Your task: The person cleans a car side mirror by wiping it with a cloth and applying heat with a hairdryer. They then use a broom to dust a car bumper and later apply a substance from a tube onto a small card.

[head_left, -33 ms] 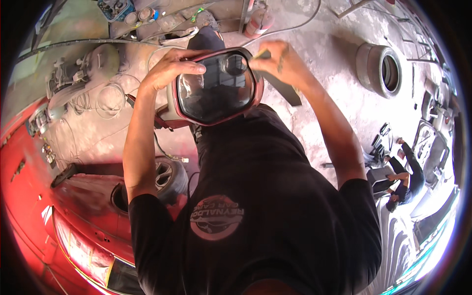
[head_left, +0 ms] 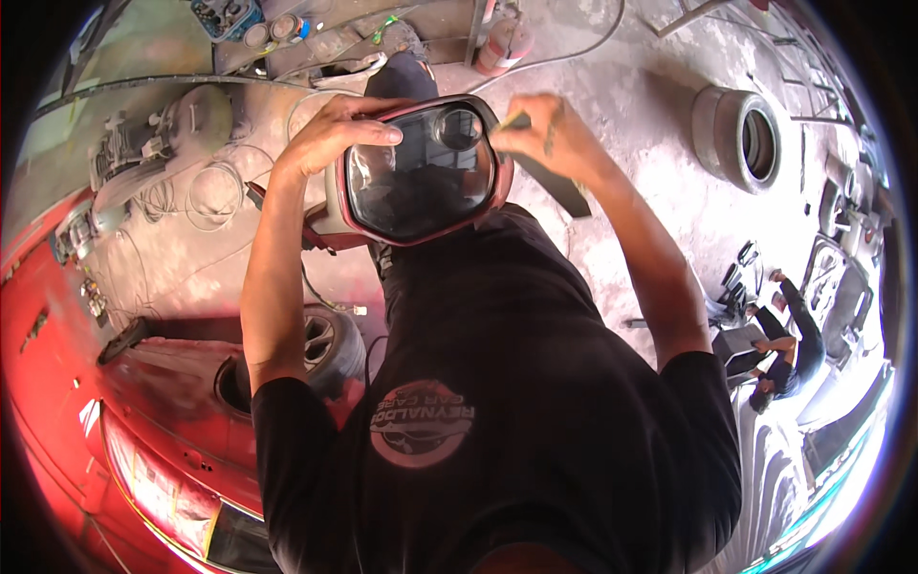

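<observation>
A car side mirror (head_left: 421, 196) with a worn red-and-grey housing rests over my lap, its dark glass facing up. A small round blind-spot mirror (head_left: 458, 126) sits in the glass's far right corner. My left hand (head_left: 349, 136) grips the mirror's far left rim, thumb lying on the glass edge. Beside the right rim, my right hand (head_left: 545, 134) pinches a strip of what looks like sandpaper (head_left: 562, 190), tan at the fingers and dark grey where it hangs below the palm. The fingertips are close to the rim; contact cannot be made out.
A red car body (head_left: 172, 407) with a wheel (head_left: 330, 349) fills the lower left. Cables and a dusty machine (head_left: 158, 143) lie at left. Far off stand cans (head_left: 285, 29) and a pinkish cylinder (head_left: 504, 46). At right are a tyre (head_left: 736, 139) and another person (head_left: 798, 344) crouching.
My right hand has shifted slightly right and nearer to me along the mirror's rim, and the strip's hanging end has swung the same way. My left hand and the mirror hold nearly still.
</observation>
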A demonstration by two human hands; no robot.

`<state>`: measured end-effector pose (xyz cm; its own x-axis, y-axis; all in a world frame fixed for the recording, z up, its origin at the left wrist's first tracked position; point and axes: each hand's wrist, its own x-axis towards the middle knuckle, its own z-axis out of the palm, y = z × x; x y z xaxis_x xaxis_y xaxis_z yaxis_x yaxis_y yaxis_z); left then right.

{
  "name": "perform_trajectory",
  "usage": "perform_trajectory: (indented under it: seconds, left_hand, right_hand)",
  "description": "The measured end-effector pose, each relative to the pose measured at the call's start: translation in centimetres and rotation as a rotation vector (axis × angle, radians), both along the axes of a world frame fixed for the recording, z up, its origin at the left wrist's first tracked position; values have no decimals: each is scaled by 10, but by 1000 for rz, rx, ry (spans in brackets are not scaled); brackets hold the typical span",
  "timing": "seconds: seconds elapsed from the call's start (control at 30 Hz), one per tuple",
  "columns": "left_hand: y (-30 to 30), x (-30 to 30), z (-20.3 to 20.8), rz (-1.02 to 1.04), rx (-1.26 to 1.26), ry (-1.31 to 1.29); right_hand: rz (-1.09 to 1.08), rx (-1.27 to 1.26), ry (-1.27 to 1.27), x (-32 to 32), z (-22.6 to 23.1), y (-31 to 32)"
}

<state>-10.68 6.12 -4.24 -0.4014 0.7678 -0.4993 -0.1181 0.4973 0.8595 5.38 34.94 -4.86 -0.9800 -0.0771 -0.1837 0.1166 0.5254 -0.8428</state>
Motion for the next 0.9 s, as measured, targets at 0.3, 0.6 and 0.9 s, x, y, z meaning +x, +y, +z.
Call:
perform_trajectory:
  seconds: [0.3, 0.6, 0.9]
  left_hand:
    - [-6, 2, -1, -11, 3, 1]
    - [-12, -3, 9, 28, -50, -48]
    - [-18, -3, 10, 28, -32, -47]
  right_hand:
    - [-99, 34, 0, -13, 3, -5]
    - [-109, 16, 20, 4, -3, -13]
    - [-60, -23, -19, 28, -17, -19]
